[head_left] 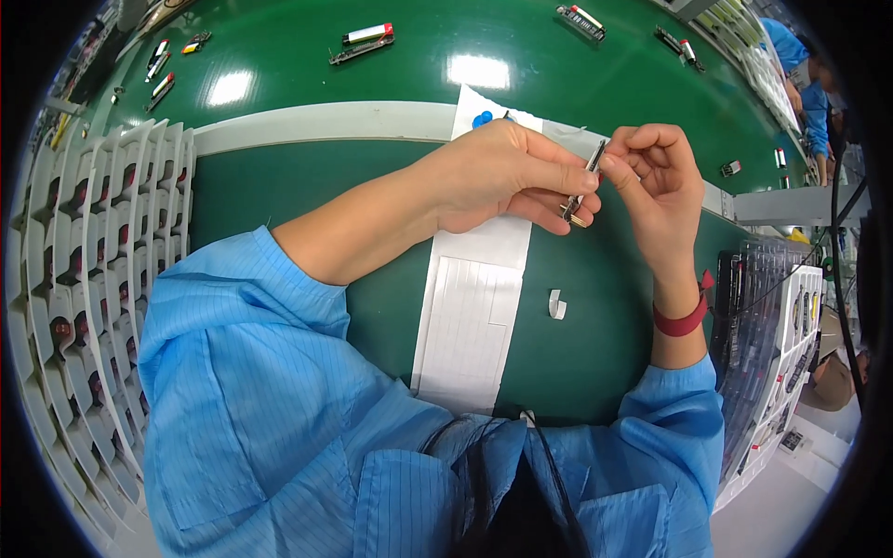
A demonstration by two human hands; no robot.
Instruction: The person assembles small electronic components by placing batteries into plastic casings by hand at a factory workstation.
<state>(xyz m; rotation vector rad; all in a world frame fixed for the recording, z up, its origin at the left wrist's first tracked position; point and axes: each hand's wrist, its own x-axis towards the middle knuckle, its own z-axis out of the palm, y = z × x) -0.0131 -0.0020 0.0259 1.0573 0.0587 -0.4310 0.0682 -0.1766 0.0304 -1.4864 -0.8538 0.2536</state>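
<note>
Green matting (595, 358) lies beneath the fingers in the head view. The left hand (507, 177) has thumb and fingers clamped on a slim electronic part (596, 157), which sticks out past its fingertips. The right hand (665, 177) has thumb and forefinger close together by the part's upper end; whether they grip anything I cannot tell. Toward the wearer from the left fingers is a white sheet (465, 325); a curled white scrap (556, 305) lies below the part. The step seems fine two-handed handling, calling next for a steady left pinch.

No legible text, any print on held part (574, 206) seemingly too small
</note>
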